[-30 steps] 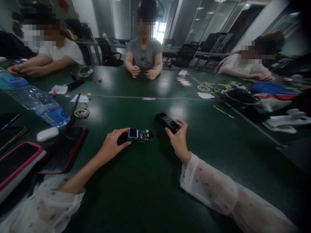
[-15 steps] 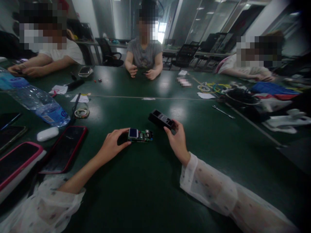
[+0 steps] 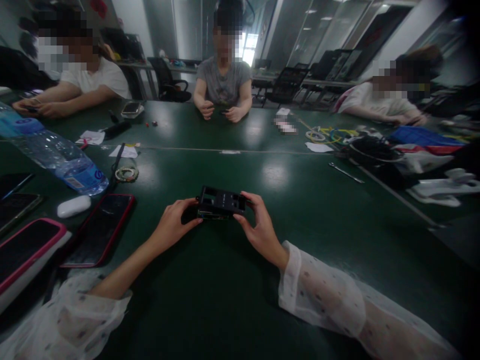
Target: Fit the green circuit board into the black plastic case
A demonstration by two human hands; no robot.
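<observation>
Between my hands, a black plastic cover lies over a green circuit board, whose lower edge shows beneath it. My left hand pinches the left end of the board between thumb and fingers. The right end of the cover is gripped by my right hand, with its thumb in front and fingers behind. The cover hides most of the board, so I cannot tell whether the two are fully joined. Both hands are over the dark green table.
A red-edged phone, a white case and a water bottle lie at the left. At the right are a wrench, cables and a white tool. Three people sit across the table.
My right hand has moved left with the black cover, which has come down over the circuit board. My left hand has stayed at the board's left end.
</observation>
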